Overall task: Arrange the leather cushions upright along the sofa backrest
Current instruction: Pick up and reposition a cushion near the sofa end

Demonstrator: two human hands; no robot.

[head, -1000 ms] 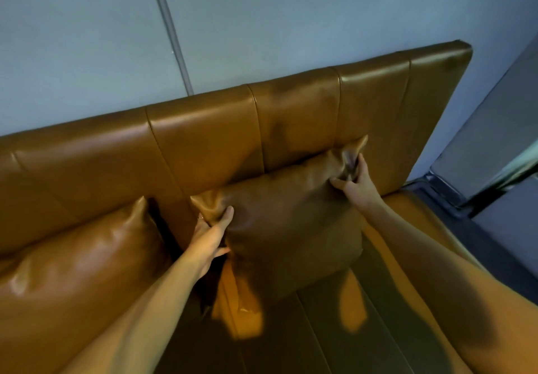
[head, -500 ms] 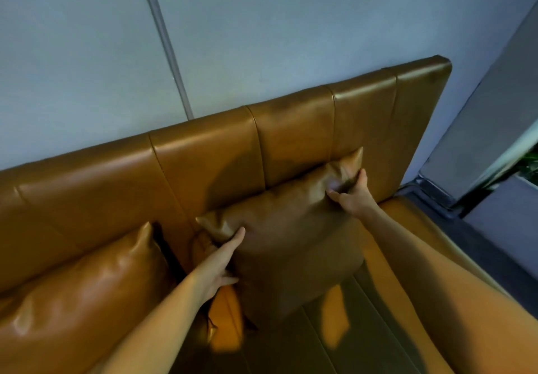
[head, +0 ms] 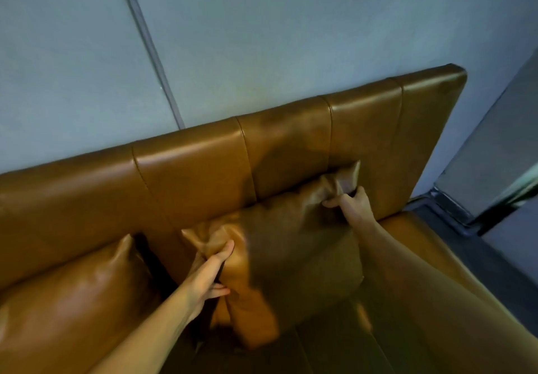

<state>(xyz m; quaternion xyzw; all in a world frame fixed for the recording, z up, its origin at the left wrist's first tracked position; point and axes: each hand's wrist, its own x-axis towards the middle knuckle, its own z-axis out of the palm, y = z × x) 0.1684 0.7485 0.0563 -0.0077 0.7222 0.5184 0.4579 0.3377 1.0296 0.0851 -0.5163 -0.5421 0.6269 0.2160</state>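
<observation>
1. Pale wall panels (head: 262,39) rise behind the tan sofa backrest (head: 189,170); the leather cushion (head: 291,251) stands against the backrest, its base on the sofa seat (head: 436,301)
2. Risk: smooth leather on leather, so its base could slide forward off the backrest and the cushion flop flat once released
3. Left hand (head: 203,280) is closed, pinching the cushion's upper left corner
4. Right hand (head: 353,207) grips the upper right corner, apparently fingers curled behind
5. A second cushion (head: 72,301) leans on the backrest, left of the held one
</observation>
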